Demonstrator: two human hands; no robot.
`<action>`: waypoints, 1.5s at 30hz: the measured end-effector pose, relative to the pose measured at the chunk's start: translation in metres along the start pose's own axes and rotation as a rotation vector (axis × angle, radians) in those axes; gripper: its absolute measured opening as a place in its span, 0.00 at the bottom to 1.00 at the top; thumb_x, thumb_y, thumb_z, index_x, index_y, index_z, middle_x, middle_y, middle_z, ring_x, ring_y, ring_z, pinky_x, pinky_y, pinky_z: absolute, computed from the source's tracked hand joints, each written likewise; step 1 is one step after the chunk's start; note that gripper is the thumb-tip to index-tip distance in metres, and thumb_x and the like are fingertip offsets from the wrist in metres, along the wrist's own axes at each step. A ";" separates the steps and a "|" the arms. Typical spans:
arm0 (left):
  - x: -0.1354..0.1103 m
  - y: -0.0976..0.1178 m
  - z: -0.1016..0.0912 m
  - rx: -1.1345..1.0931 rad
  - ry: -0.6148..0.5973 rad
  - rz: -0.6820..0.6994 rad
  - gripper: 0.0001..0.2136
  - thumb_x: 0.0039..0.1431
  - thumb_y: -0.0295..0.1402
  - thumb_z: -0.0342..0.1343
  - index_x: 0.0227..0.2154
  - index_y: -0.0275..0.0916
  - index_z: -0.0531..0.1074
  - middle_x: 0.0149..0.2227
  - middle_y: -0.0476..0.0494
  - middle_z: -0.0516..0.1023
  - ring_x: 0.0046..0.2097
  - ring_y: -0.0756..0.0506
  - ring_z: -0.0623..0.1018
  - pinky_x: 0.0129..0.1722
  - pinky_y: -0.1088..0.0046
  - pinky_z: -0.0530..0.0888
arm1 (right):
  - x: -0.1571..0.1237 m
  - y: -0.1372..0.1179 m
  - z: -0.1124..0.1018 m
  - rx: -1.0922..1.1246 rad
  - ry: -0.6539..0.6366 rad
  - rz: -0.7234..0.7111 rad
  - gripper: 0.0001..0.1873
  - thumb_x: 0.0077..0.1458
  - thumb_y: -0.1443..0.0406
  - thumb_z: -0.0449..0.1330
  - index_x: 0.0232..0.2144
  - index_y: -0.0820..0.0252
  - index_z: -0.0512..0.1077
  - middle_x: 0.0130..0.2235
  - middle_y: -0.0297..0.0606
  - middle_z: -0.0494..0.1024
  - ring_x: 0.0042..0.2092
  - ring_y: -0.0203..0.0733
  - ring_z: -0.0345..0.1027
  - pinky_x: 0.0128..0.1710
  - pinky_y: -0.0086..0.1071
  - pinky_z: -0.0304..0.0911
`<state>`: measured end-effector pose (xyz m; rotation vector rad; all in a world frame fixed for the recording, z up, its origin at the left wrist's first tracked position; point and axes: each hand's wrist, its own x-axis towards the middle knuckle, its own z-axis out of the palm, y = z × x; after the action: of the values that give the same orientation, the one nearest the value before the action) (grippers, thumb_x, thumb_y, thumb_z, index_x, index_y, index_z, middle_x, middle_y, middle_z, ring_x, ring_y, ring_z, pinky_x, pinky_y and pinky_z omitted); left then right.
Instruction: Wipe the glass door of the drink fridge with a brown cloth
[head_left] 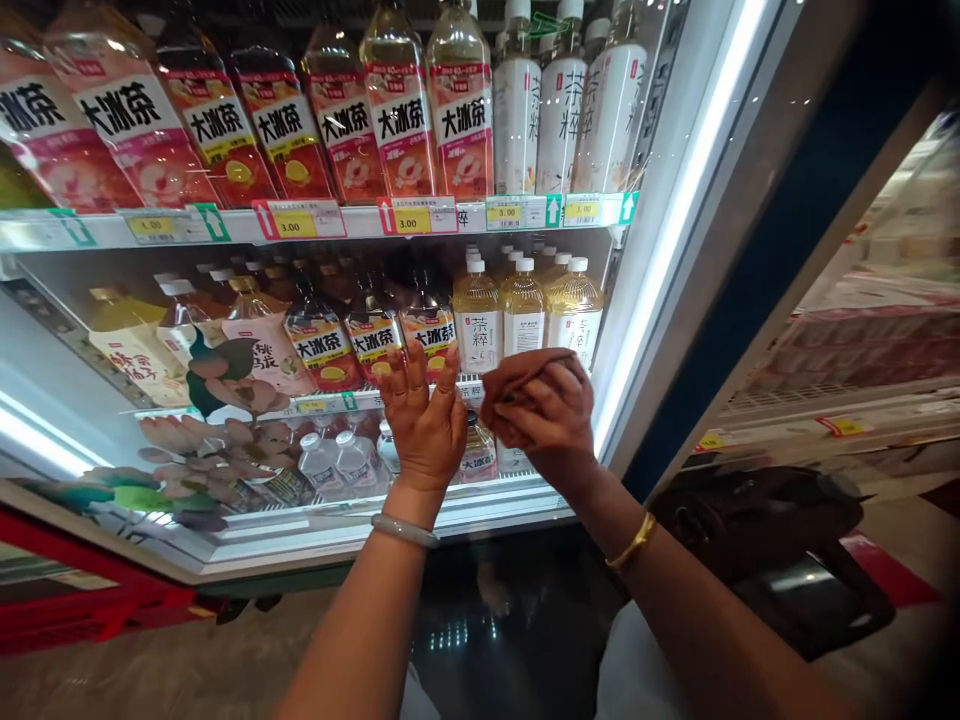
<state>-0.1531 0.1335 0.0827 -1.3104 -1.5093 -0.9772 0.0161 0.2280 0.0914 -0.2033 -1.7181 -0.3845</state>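
Observation:
My left hand [424, 420] is raised with the fingers spread, palm toward the drinks cooler, in front of the red-labelled tea bottles [375, 340] on the middle shelf. A pale bangle sits on that wrist. My right hand [540, 410] is just beside it, fingers curled shut round a brown cloth [525, 372], level with the white-labelled yellow tea bottles [523, 310]. A gold bangle is on the right wrist. The two hands are almost touching.
The upper shelf [315, 222] carries more tea bottles and yellow price tags. Small water bottles [334, 460] stand low down. The cooler's lit frame [675, 240] runs at the right. A black bag [757, 520] hangs by my right arm. Red trim lies lower left.

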 end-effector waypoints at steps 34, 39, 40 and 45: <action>-0.005 0.011 0.010 0.030 0.055 -0.089 0.32 0.66 0.31 0.50 0.72 0.49 0.53 0.77 0.48 0.39 0.78 0.39 0.40 0.76 0.53 0.38 | -0.001 0.020 -0.015 0.058 -0.023 0.098 0.07 0.56 0.68 0.67 0.33 0.48 0.82 0.40 0.36 0.78 0.53 0.49 0.68 0.59 0.53 0.65; -0.002 0.012 0.011 0.027 0.079 -0.061 0.32 0.67 0.32 0.49 0.73 0.48 0.52 0.77 0.50 0.36 0.78 0.40 0.38 0.76 0.56 0.36 | 0.059 0.025 -0.001 -0.021 0.180 0.245 0.08 0.61 0.65 0.63 0.38 0.50 0.83 0.48 0.43 0.75 0.60 0.58 0.63 0.62 0.60 0.61; -0.002 0.012 0.011 0.029 0.077 -0.057 0.32 0.68 0.32 0.49 0.73 0.47 0.52 0.77 0.49 0.36 0.78 0.40 0.38 0.76 0.55 0.36 | 0.060 0.017 0.003 0.000 0.154 0.199 0.08 0.61 0.64 0.63 0.38 0.49 0.83 0.49 0.42 0.76 0.60 0.58 0.63 0.62 0.60 0.61; -0.004 0.012 0.011 0.031 0.071 -0.080 0.32 0.66 0.30 0.51 0.72 0.49 0.54 0.77 0.47 0.38 0.78 0.39 0.40 0.76 0.53 0.37 | 0.002 -0.015 0.006 0.041 -0.071 0.016 0.03 0.57 0.64 0.68 0.34 0.47 0.81 0.44 0.33 0.81 0.58 0.51 0.65 0.68 0.55 0.57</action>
<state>-0.1424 0.1447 0.0757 -1.1895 -1.5268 -1.0365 0.0045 0.2159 0.0907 -0.2025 -1.7920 -0.3330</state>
